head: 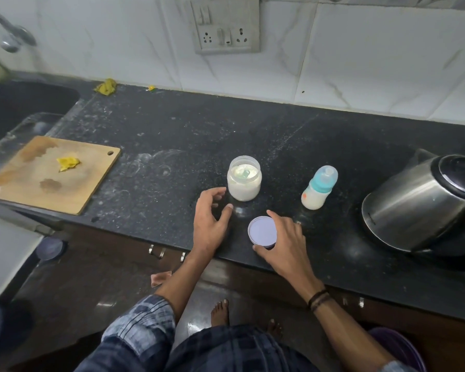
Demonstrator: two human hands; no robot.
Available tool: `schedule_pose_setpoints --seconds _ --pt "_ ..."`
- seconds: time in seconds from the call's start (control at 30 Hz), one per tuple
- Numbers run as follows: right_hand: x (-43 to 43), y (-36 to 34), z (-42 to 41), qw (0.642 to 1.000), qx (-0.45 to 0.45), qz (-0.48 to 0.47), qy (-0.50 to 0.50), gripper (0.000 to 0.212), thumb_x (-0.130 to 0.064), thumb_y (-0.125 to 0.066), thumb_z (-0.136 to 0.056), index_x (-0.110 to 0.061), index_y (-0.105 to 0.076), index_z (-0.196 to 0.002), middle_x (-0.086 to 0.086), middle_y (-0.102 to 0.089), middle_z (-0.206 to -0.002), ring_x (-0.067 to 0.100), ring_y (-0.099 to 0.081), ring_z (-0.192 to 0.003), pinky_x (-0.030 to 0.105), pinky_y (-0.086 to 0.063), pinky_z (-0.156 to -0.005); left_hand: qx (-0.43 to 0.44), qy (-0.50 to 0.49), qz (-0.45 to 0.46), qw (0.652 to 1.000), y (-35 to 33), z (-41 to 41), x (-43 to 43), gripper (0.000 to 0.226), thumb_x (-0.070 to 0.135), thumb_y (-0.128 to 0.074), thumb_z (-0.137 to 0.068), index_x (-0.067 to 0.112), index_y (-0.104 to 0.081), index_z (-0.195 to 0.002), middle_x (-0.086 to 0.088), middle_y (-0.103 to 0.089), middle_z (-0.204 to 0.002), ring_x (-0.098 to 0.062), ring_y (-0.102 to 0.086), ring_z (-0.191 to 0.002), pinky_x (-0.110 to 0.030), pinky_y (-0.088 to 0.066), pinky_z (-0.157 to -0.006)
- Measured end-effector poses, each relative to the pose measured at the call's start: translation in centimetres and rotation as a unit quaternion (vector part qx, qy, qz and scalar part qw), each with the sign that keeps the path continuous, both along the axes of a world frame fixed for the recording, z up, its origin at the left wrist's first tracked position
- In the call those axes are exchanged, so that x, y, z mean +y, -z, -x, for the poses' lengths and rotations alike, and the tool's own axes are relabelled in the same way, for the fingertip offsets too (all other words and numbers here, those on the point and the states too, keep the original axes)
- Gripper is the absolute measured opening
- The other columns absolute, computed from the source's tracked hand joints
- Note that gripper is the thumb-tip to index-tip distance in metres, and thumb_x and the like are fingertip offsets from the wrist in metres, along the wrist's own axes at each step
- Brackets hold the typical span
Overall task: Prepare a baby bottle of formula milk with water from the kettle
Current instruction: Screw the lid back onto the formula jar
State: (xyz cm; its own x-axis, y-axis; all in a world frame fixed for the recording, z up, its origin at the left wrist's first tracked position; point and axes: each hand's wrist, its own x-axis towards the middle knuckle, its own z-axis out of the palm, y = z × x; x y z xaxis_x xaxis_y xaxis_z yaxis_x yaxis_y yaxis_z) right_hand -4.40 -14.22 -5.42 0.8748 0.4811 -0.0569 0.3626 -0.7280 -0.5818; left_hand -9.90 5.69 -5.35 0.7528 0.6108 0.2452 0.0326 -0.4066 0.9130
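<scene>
Right hand (287,242) grips lid (262,233); left hand (210,218), seemingly empty, beside jar (244,181).

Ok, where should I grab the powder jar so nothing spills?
Hold the jar round its side wall, below the rim, coming from the left, where the left hand is nearest. It stands upright, lid off, mouth open, so a grip from above would reach into the powder.

Left hand (212,218): palm down, fingers (215,193) loosely curved and spread, holding nothing | Right hand (286,238): palm down, thumb and fingers pinching a round lid (262,232) by its rim | Arms: both bare forearms reach forward, left sleeve (145,318) rolled near the elbow, dark bands (318,299) around the right wrist
</scene>
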Motion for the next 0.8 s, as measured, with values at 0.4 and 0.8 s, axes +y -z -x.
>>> schedule_pose_setpoints --seconds 0.4,0.8 --pt "3.0 -6.7 -4.6 0.992 -0.018 -0.12 0.025 0.097 -0.016 -0.089 -0.073 -0.028 -0.037 -0.154 0.003 -0.041 -0.143 0.014 -0.046 -0.12 0.031 -0.042 -0.101 0.104 0.095 0.075 0.987 -1.9 -3.5 2.2 0.103 0.009 -0.087 -0.08 0.02 -0.024 -0.161 0.004 -0.035 -0.157 -0.013 -0.043 -0.137 -0.032 -0.041 -0.113" --pt "5.2 -11.2 -8.8 0.998 -0.069 -0.002 -0.002 0.098 -0.013 -0.082 -0.075 -0.027 -0.03 -0.156 0.015 -0.048 -0.134 0.034 -0.049 -0.12 0.038 -0.041 -0.09 0.139 0.13 0.093 0.977 -2.9 -6.0 3.2 0.111 0.007 -0.093 -0.073 0.014 -0.027 -0.161 -0.002 -0.04 -0.159 -0.016 -0.042 -0.142 -0.04 -0.037 -0.12"
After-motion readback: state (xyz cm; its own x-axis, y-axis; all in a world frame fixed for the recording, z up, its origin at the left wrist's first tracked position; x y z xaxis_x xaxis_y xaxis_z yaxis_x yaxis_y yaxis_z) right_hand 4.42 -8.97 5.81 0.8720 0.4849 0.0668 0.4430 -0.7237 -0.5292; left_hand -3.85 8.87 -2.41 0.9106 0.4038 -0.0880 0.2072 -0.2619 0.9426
